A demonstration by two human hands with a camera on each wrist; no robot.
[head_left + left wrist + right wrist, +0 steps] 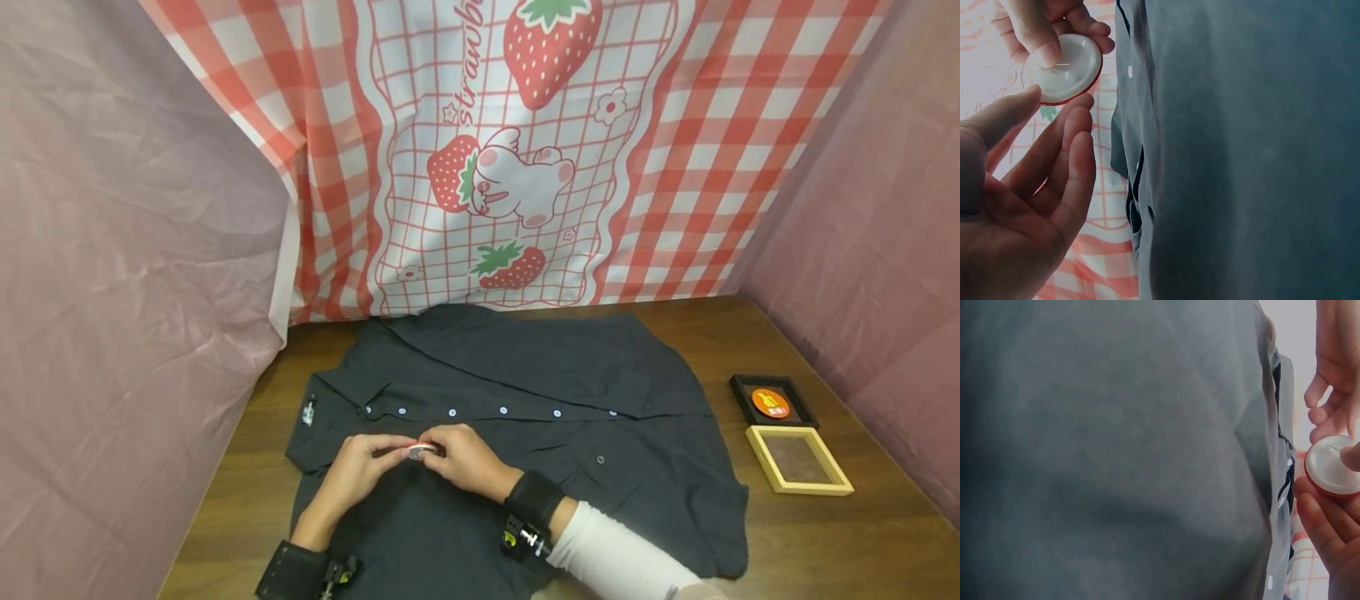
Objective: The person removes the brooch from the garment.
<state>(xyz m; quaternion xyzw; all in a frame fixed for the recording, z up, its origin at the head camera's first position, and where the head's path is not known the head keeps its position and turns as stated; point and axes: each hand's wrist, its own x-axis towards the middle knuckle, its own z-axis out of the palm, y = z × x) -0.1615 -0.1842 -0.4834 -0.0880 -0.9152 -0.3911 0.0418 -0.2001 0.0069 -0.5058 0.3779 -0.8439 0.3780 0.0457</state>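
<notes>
A round pin badge (422,450) with a red rim is held between both hands above the dark shirt (480,525). Its white back with a thin pin (1063,64) faces the left wrist camera. My left hand (356,471) pinches one edge between thumb and fingers. From the other side my right hand (471,464) grips the badge, its thumb lying on the back. The right wrist view shows the badge (1330,465) partly cut off by the frame's edge. The shirt is spread beneath both hands, collar at left, with a row of pale buttons.
A black frame (741,400) holding an orange round badge (771,403) lies on the right of the wooden table (892,542). A yellow frame (763,468) sits in front of it. A strawberry-print cloth (675,208) hangs behind, with pinkish cloth (135,292) at the sides.
</notes>
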